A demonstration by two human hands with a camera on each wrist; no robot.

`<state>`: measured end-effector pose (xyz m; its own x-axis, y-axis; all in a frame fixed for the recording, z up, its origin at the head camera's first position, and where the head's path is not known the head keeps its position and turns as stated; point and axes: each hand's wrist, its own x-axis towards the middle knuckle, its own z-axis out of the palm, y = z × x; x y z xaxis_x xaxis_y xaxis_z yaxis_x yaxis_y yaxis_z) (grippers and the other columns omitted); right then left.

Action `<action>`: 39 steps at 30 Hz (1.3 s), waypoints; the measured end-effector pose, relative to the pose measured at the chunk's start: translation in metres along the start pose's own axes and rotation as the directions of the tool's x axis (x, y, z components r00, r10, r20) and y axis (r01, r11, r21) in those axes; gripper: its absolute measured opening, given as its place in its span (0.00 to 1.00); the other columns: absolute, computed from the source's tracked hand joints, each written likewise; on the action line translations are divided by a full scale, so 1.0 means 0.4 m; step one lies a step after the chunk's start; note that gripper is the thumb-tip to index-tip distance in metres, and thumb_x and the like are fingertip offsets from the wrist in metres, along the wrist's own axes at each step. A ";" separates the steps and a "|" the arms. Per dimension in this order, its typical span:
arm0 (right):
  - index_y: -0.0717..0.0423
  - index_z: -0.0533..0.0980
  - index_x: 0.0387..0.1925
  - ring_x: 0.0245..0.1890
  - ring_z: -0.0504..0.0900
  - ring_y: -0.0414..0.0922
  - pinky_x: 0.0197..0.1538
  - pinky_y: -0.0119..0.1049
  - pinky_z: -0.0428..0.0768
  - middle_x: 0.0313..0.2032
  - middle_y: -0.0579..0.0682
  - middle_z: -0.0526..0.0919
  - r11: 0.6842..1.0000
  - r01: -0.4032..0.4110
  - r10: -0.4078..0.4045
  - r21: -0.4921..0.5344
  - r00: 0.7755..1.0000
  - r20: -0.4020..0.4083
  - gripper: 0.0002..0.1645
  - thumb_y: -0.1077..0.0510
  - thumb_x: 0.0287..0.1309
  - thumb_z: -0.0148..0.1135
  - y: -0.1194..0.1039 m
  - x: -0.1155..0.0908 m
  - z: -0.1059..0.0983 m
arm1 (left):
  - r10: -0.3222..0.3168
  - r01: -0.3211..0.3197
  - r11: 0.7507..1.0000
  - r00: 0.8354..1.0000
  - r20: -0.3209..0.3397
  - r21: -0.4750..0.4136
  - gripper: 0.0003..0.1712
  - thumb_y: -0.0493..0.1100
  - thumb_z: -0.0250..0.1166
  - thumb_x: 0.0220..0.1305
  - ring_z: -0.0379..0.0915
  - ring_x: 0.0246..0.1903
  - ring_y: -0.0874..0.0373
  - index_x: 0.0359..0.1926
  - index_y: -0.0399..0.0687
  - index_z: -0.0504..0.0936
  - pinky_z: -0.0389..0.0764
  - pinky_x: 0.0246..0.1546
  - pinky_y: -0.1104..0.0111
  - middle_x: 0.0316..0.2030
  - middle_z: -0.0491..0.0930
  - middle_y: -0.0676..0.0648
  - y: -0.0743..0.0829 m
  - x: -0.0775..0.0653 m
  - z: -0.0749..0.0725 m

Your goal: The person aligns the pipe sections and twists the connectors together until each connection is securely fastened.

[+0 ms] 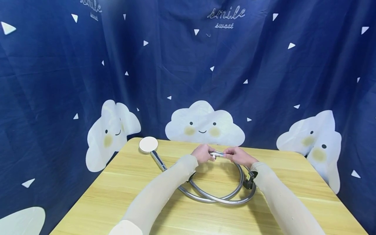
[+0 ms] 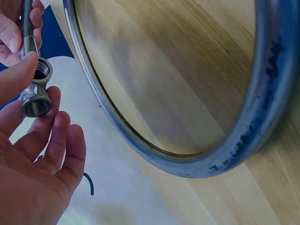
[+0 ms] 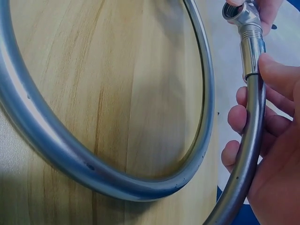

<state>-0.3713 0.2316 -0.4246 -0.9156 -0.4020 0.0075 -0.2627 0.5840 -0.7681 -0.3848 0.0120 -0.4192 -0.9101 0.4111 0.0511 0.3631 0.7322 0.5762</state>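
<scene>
Over the far part of the table, my left hand (image 1: 203, 153) pinches a metal tee fitting (image 2: 38, 86) with open threaded ends, thumb on one side and fingers on the other. My right hand (image 1: 240, 156) holds the end of a shower hose (image 3: 254, 108), its fingers curled round it and its thumb by the shiny end nut (image 3: 253, 52). This nut meets the tee fitting in line, with some thread showing between them in the right wrist view. The grey hose loops across the table below both hands. Its other end runs to a hand shower (image 1: 148, 144) with a round white face, lying at the far left.
The light wooden table (image 1: 123, 202) has its far edge just beyond the hands. A dark blue curtain (image 1: 182, 65) with white clouds and triangles hangs behind and to both sides. My left forearm crosses over part of the hose.
</scene>
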 end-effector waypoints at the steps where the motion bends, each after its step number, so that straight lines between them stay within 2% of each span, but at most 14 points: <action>1: 0.66 0.79 0.47 0.21 0.64 0.42 0.26 0.32 0.63 0.22 0.46 0.68 1.000 -0.001 0.001 -0.008 1.000 0.004 0.14 0.58 0.71 0.58 0.002 0.000 0.000 | 0.000 0.000 1.000 1.000 0.001 -0.001 0.28 0.42 0.77 0.53 0.75 0.34 0.63 0.58 0.51 0.84 0.77 0.48 0.66 0.44 0.88 0.53 0.000 0.000 0.000; 8: 0.65 0.80 0.49 0.19 0.62 0.42 0.26 0.33 0.62 0.19 0.44 0.66 0.999 -0.045 0.045 -0.015 0.999 0.013 0.18 0.54 0.74 0.55 0.002 -0.001 -0.001 | 0.011 -0.011 1.000 1.000 0.003 -0.008 0.27 0.41 0.77 0.53 0.75 0.34 0.62 0.56 0.52 0.85 0.76 0.44 0.67 0.38 0.88 0.55 0.000 -0.002 0.001; 11: 0.64 0.79 0.48 0.22 0.66 0.42 0.28 0.33 0.65 0.22 0.46 0.70 0.998 -0.055 0.055 -0.007 0.998 -0.004 0.16 0.54 0.71 0.58 -0.001 0.000 0.000 | 0.018 -0.018 1.000 1.000 0.008 -0.006 0.25 0.41 0.77 0.53 0.74 0.33 0.62 0.55 0.54 0.86 0.75 0.41 0.68 0.35 0.86 0.57 0.002 0.000 -0.003; 15: 0.63 0.75 0.44 0.28 0.70 0.43 0.31 0.32 0.69 0.30 0.48 0.74 1.000 -0.031 0.031 0.001 0.999 -0.025 0.11 0.60 0.64 0.63 -0.005 -0.002 -0.001 | 0.016 -0.016 1.000 1.000 0.003 -0.004 0.24 0.42 0.77 0.53 0.74 0.32 0.62 0.54 0.57 0.87 0.74 0.38 0.68 0.34 0.85 0.58 0.006 -0.002 -0.006; 20: 0.65 0.75 0.43 0.30 0.71 0.43 0.33 0.33 0.70 0.32 0.49 0.75 1.000 -0.015 0.015 0.010 1.000 -0.015 0.09 0.63 0.64 0.62 -0.010 -0.009 -0.003 | 0.021 -0.021 1.000 1.000 0.003 -0.008 0.24 0.42 0.77 0.54 0.74 0.33 0.62 0.54 0.56 0.87 0.75 0.40 0.67 0.35 0.86 0.58 0.006 -0.005 -0.004; 25: 0.68 0.77 0.46 0.27 0.68 0.42 0.33 0.34 0.68 0.28 0.46 0.72 1.000 -0.017 0.017 -0.008 1.000 0.013 0.13 0.60 0.70 0.58 -0.008 -0.009 -0.006 | 0.023 -0.023 1.000 1.000 0.001 -0.011 0.25 0.42 0.76 0.54 0.74 0.33 0.62 0.55 0.56 0.86 0.75 0.42 0.67 0.37 0.86 0.57 0.003 -0.004 -0.003; 32: 0.68 0.79 0.52 0.19 0.63 0.40 0.26 0.32 0.64 0.20 0.45 0.68 0.999 -0.012 0.014 -0.042 0.999 0.047 0.17 0.58 0.74 0.53 0.005 0.001 -0.014 | 0.030 -0.030 0.999 1.000 0.002 -0.018 0.24 0.41 0.76 0.54 0.73 0.32 0.62 0.54 0.56 0.87 0.74 0.39 0.69 0.35 0.86 0.57 0.004 -0.003 -0.006; 34: 0.67 0.79 0.51 0.19 0.63 0.40 0.26 0.32 0.64 0.20 0.45 0.68 0.999 -0.015 0.017 -0.044 0.999 0.051 0.17 0.57 0.73 0.54 0.006 0.001 -0.014 | 0.029 -0.029 0.999 1.000 0.008 -0.024 0.24 0.41 0.76 0.54 0.73 0.31 0.62 0.54 0.56 0.87 0.73 0.38 0.69 0.34 0.86 0.57 0.004 -0.003 -0.006; 39: 0.62 0.77 0.43 0.28 0.69 0.42 0.32 0.33 0.68 0.29 0.47 0.73 1.000 -0.014 0.014 -0.025 1.000 0.012 0.12 0.57 0.65 0.64 0.002 -0.001 -0.009 | 0.027 -0.026 0.999 1.000 0.013 -0.038 0.22 0.41 0.76 0.54 0.72 0.29 0.62 0.52 0.55 0.88 0.72 0.35 0.69 0.32 0.85 0.58 0.008 -0.007 -0.007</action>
<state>-0.3721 0.2348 -0.4231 -0.9155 -0.4021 -0.0114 -0.2573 0.6071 -0.7518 -0.3817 0.0117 -0.4151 -0.8974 0.4377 0.0557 0.3790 0.6999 0.6054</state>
